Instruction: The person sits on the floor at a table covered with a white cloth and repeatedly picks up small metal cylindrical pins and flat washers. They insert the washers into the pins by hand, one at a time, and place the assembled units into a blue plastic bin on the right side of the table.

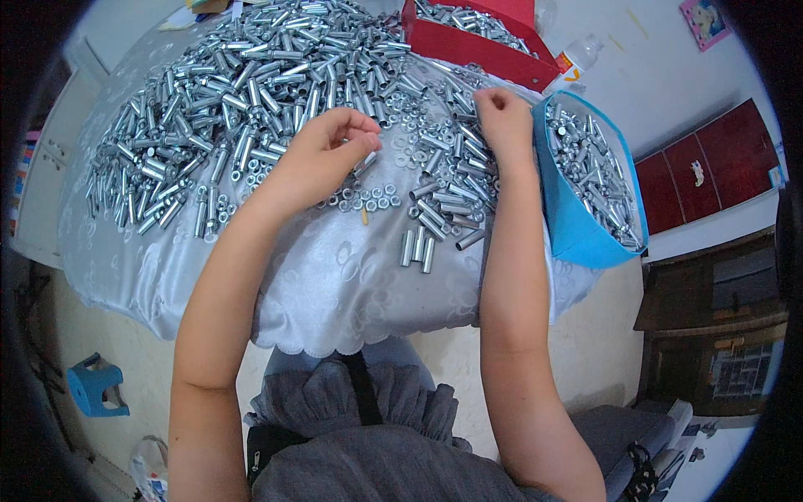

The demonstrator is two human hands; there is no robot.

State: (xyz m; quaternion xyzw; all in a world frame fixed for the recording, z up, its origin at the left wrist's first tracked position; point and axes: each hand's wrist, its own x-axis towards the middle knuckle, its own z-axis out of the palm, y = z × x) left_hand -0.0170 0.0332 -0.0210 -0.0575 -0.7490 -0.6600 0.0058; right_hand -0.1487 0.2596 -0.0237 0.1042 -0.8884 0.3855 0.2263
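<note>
Silver-clothed table point(326, 293) fills mid-frame. Metal sleeves point(268, 84), heaped upper left: likely light, rigid, slick; I'd grip mid-barrel. Bottle point(587, 50), upper right: orange-and-white label point(570, 67), print too small for me. Left hand point(322, 155) curled, right hand point(508, 130) bunched, both upper centre; can't tell if either pinches anything. Nuts point(371, 203), centre: I'd take rims.

Whether the right fingers point(487, 109) hold anything is hidden.

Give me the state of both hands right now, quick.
Left hand: loosely curled, thumb near the fingers; can't tell if it holds anything.
Right hand: fingers curled in; can't tell what, if anything, it holds.
</note>
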